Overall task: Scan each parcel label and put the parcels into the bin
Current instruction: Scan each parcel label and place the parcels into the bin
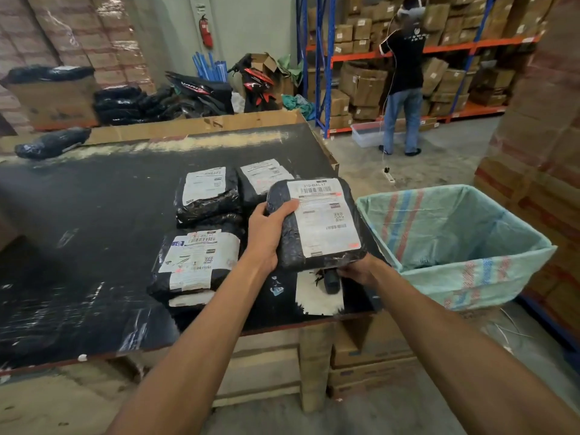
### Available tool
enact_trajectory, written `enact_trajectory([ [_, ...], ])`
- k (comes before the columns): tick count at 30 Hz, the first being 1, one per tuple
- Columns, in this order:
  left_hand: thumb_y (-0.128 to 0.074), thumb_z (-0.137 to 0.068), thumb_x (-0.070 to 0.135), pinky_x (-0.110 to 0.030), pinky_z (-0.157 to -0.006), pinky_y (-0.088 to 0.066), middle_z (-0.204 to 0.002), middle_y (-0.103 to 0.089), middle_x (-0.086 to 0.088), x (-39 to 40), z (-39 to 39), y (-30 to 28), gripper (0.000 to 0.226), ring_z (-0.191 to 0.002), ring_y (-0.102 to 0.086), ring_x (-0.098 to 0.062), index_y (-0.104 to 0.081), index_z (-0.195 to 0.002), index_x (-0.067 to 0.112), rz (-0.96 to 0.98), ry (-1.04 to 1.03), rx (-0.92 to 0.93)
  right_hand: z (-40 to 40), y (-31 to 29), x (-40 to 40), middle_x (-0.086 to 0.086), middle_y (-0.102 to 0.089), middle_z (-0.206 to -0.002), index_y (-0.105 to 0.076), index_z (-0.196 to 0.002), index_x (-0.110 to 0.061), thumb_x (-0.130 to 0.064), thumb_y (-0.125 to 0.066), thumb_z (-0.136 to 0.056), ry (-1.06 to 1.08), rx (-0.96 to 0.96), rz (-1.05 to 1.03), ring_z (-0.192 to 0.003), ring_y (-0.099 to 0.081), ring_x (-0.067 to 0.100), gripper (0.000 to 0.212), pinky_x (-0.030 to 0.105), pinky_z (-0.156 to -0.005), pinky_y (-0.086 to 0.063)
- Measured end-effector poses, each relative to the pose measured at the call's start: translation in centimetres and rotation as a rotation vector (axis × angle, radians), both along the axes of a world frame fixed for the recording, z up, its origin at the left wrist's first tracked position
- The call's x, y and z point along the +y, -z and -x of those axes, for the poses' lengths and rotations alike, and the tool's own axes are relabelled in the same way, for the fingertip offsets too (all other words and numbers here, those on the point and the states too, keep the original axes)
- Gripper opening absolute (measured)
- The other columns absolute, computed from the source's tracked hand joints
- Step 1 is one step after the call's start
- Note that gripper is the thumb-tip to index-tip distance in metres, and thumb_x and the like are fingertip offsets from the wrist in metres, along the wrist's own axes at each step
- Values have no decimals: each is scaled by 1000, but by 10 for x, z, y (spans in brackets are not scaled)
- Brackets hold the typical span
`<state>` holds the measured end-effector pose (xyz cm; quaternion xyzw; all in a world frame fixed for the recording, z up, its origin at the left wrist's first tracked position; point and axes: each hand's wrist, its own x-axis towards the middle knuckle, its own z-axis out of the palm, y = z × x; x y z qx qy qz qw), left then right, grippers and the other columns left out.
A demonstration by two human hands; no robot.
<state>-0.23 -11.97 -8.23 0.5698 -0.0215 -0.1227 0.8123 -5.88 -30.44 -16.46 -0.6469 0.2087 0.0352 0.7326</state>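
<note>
While the left hand [266, 233] clamps the left edge of a black plastic-wrapped parcel with a white printed label [317, 221], thumb on the label, the parcel sits tilted above the black worn desk [94, 215], label up. Beneath its near edge, the right hand [357, 271] is closed on a small dark scanner [332, 281]. Three similar black labelled parcels [194, 262] lie on the desk to the left. Just right of the desk stands a bin lined with a pale green woven sack [470, 277].

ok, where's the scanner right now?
Head view: the small black handheld scanner is in the right hand, low near the table's right front edge, under the black plastic-wrapped parcel held up by the left hand.
</note>
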Motion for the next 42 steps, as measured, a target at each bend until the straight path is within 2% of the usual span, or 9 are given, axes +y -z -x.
enact_trajectory([
  [3, -85, -77, 20, -44, -76, -64, -96, -81, -8, -43, -6, 5, 40, -88, -78, -27, -67, -111, 12, -3, 57, 42, 2, -2, -49, 14, -71, -102, -67, -105, -8, -14, -45, -105, 125, -73, -177, -103, -64, 36, 23, 51, -101, -48],
  [8, -87, -73, 22, -50, -83, -63, -106, -77, -14, -141, -29, 19, 53, -92, -76, -31, -62, -118, 10, -96, 77, 96, -6, -10, -143, 19, -70, -126, -73, -123, -14, -72, -43, -92, 176, -75, -552, -116, -67, 37, 72, 53, -89, -56],
  [14, -72, -88, 45, -45, -99, -56, -125, -71, -10, -262, -67, 52, 55, -109, -70, -27, -61, -130, 12, -438, 278, 103, -30, 6, -245, 13, -80, -96, -72, -108, -10, -43, -63, -94, 204, 82, -383, -76, -78, 24, 36, 37, -62, -63],
  [17, -53, -99, 49, -41, -102, -49, -131, -63, -10, -287, -86, 74, 52, -119, -60, -29, -56, -135, 12, -864, 228, -191, -35, 29, -291, 12, -79, -94, -74, -108, -11, -41, -67, -93, 256, 177, -329, -75, -78, 23, 35, 39, -66, -64],
  [21, -53, -102, 34, -44, -110, -40, -140, -55, -16, -300, -123, 110, 45, -131, -51, -34, -53, -138, 7, -1165, 153, -512, -51, 71, -361, 12, -79, -81, -68, -107, -3, -28, -71, -92, 315, 327, -197, -64, -76, 23, 29, 37, -55, -61],
  [26, -49, -103, 27, -49, -124, -21, -153, -49, -11, -299, -146, 133, 45, -149, -35, -31, -53, -146, 14, -1311, 137, -635, -67, 129, -403, 25, -63, -132, -57, -133, 9, -19, -70, -94, 291, 547, 101, -116, -65, 39, 49, 53, -101, -51],
  [32, -52, -100, 27, -44, -120, -26, -145, -59, -5, -309, -148, 138, 41, -146, -41, -25, -58, -141, 23, -1355, 35, -662, -81, 188, -419, 21, -53, -145, -50, -141, 2, -47, -64, -94, 65, 860, 613, -129, -55, 38, 70, 41, -98, -49],
  [37, -51, -102, 28, -35, -122, -18, -148, -56, 0, -312, -148, 135, 41, -149, -35, -16, -57, -142, 24, -1394, 20, -599, -94, 239, -412, 23, -41, -155, -33, -153, 3, -39, -65, -96, 48, 897, 448, -138, -45, 42, 78, 45, -111, -41],
  [42, -48, -103, 32, -35, -123, -18, -152, -53, 1, -313, -147, 135, 43, -151, -31, -13, -54, -145, 25, -1421, 19, -606, -90, 261, -426, 29, -47, -148, -42, -145, 11, -24, -62, -100, 108, 874, 169, -130, -52, 47, 61, 59, -108, -42],
])
